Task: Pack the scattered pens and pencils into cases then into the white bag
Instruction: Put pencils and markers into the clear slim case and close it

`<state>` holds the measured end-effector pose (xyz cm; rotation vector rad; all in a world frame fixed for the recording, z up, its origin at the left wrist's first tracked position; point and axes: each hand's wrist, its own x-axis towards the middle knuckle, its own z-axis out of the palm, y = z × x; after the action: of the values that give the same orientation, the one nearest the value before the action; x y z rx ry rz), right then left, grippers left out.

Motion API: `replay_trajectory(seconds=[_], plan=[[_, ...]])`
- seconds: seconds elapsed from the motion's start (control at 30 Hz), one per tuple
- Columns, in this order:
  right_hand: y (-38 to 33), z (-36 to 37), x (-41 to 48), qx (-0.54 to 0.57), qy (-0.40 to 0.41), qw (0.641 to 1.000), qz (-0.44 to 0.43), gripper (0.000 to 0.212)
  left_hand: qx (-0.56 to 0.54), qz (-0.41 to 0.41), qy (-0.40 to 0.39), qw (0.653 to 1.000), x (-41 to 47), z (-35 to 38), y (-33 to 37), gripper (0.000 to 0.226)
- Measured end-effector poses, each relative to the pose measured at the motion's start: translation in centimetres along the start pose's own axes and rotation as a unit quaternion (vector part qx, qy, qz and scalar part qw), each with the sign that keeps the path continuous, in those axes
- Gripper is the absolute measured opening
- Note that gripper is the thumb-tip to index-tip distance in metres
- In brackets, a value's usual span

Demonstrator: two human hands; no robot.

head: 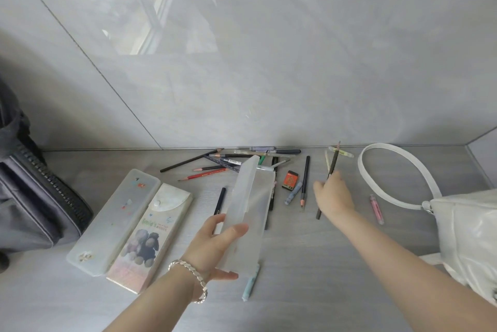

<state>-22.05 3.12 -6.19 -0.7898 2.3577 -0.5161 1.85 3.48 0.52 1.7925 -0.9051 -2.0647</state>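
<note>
Fingers (pixel 212 221) of the left hand (pixel 207 251) grip an open frosted plastic pencil case (pixel 247 210); the right hand (pixel 334 196) pinches a slim dark brown pencil (pixel 333 162).

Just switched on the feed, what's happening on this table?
A person is packing stationery. The left hand holds a frosted case with its lid open, and the right hand grips a dark pencil. Most pens and pencils lie loose near the wall. A clear case and a printed case lie shut at the left. The white bag sits at the right; its inside is not visible.
</note>
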Motion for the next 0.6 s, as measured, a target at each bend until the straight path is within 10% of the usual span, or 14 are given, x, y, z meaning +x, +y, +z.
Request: replay_trajectory(seconds=[0.27,0.5,0.6], plan=[[-6.0,2.6,-9.8,0.536,-0.170,0.827,0.001,0.029,-0.049,-0.022,-0.013,0.998,0.1,1.6,0.1,0.031],[-4.5,5.2,-12.4,0.279,-0.146,0.945,-0.085,0.021,-0.170,-0.086,-0.068,0.979,-0.2,1.2,0.0,0.016],[-4.2,5.3,-13.4,0.165,-0.152,0.964,-0.145,0.060,-0.167,-0.063,-0.042,0.983,0.0,1.2,-0.1,0.014]])
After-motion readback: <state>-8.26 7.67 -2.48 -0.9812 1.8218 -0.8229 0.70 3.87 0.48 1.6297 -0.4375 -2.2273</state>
